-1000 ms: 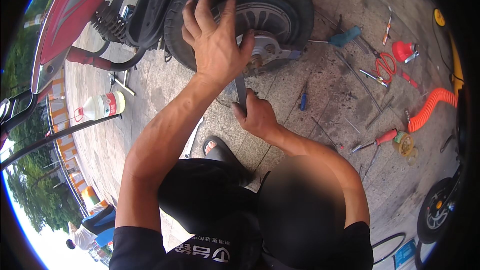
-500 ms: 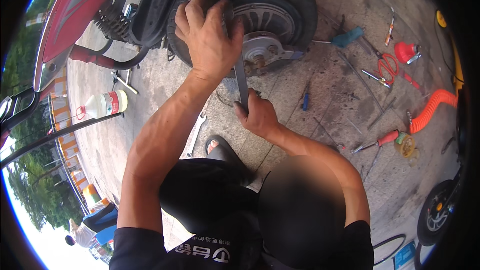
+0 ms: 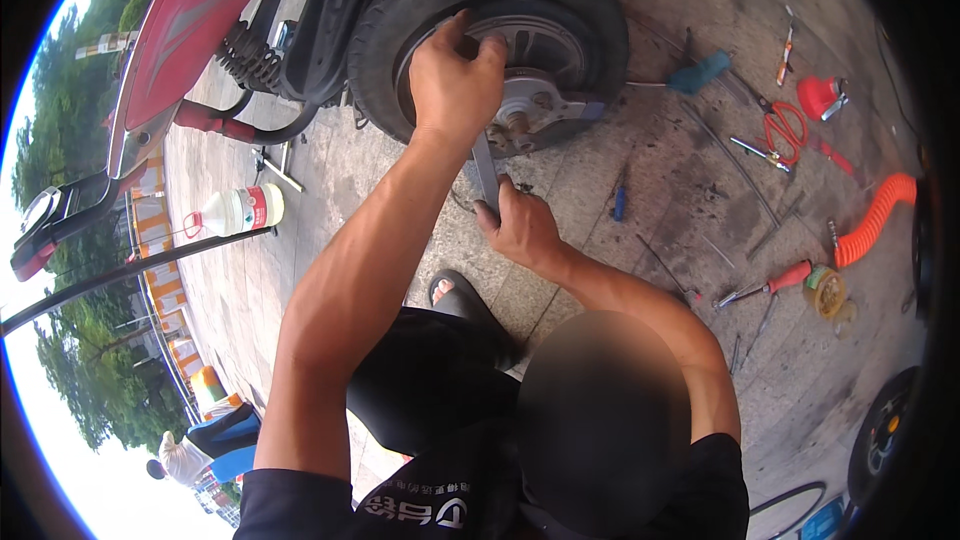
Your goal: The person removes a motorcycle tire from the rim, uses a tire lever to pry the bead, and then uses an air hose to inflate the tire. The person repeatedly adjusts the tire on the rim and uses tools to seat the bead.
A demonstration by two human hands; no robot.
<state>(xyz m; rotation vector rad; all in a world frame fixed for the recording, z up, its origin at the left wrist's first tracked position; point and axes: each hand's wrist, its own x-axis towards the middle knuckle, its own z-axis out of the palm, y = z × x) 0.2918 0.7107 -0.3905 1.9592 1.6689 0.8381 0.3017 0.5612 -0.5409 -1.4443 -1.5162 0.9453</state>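
A black tyre sits on the metal-hubbed wheel of a red two-wheeler. My left hand is over the tyre's inner edge at the rim. Its fingers bend around the upper end of a flat metal tyre lever, which the hand mostly covers. Below the axle, my right hand is closed on the lower end of that tyre lever. The lever slants upward across the wheel's near side. Exactly where its tip meets the tyre is hidden.
On the paving to the right lie a teal-handled tool, red scissors, a blue-handled screwdriver, a red-handled tool, a tape roll and an orange coiled hose. A clear bottle is left; another person is beyond.
My left hand has shifted right and down on the wheel. The view has shifted slightly, and my left forearm now covers the spanner on the ground. My right hand keeps its hold on the lever.
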